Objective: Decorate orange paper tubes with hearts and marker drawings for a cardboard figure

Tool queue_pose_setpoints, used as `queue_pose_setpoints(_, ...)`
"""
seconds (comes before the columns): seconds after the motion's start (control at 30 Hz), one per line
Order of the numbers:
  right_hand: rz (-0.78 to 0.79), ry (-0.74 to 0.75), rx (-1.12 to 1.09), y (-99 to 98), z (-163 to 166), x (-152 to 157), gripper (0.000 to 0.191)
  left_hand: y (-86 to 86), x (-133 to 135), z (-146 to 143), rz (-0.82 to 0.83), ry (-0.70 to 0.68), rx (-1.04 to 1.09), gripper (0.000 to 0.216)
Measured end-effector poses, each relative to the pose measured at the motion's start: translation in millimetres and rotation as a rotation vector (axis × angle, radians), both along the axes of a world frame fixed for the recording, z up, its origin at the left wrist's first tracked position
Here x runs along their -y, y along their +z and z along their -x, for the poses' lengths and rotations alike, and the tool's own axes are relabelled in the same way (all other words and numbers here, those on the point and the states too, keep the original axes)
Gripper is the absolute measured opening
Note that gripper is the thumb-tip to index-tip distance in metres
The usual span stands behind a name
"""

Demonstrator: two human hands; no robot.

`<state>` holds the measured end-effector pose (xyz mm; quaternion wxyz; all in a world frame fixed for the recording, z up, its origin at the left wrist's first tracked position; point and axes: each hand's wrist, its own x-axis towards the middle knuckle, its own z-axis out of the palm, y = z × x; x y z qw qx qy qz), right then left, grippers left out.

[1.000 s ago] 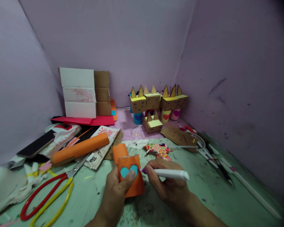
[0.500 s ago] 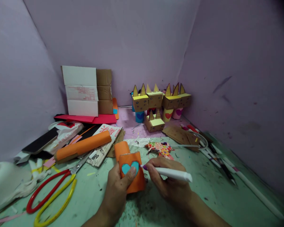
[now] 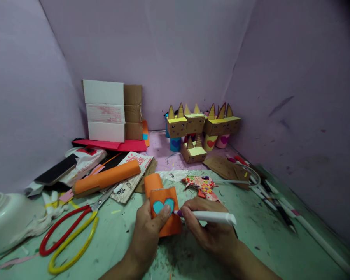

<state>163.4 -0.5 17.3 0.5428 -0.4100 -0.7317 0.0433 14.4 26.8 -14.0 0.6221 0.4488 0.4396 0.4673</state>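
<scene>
My left hand (image 3: 147,233) is closed round an orange paper tube (image 3: 167,227) that stands on the green table (image 3: 111,249). A blue heart (image 3: 161,205) is stuck on the tube's front, and my thumb presses on it. My right hand (image 3: 210,229) grips a white marker (image 3: 212,217) with a purple tip. The tip touches the right edge of the heart. A second orange tube (image 3: 152,182) lies just behind the held one.
Red and yellow scissors (image 3: 67,237) lie at the left, beside a white container (image 3: 6,221). A long orange roll (image 3: 106,179), cardboard boxes (image 3: 112,112) and red paper (image 3: 111,145) sit behind. Several cardboard figures (image 3: 202,126) stand at the back. Pens (image 3: 275,204) line the right wall.
The view has shifted a little, so everything sits further right. My hands, the tube and the marker keep the same pose, with the tip staying at the heart's right edge.
</scene>
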Motion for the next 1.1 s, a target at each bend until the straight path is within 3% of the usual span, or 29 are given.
queue_pose_setpoints(0.27, 0.019, 0.092, -0.018, -7.0, 6.0, 4.3, 0.017, -2.8, -0.6, 1.6, -0.019, 0.006, -0.059, 0.031)
queue_pose_setpoints(0.47, 0.103, 0.049, -0.152, 1.3, -0.6, 5.1, 0.021, 0.7, -0.1, 0.0, 0.010, -0.013, -0.007, 0.032)
queue_pose_setpoints(0.67, 0.034, 0.091, -0.052, -0.6, 2.6, 4.7, 0.016, 0.9, -0.3, 0.1, -0.006, 0.009, -0.025, 0.032)
queue_pose_setpoints(1.1, 0.179, 0.058, 0.030, 2.3, -0.9, 7.8, 0.008, -2.5, -0.5, 0.5, 0.009, -0.028, 0.004, 0.031)
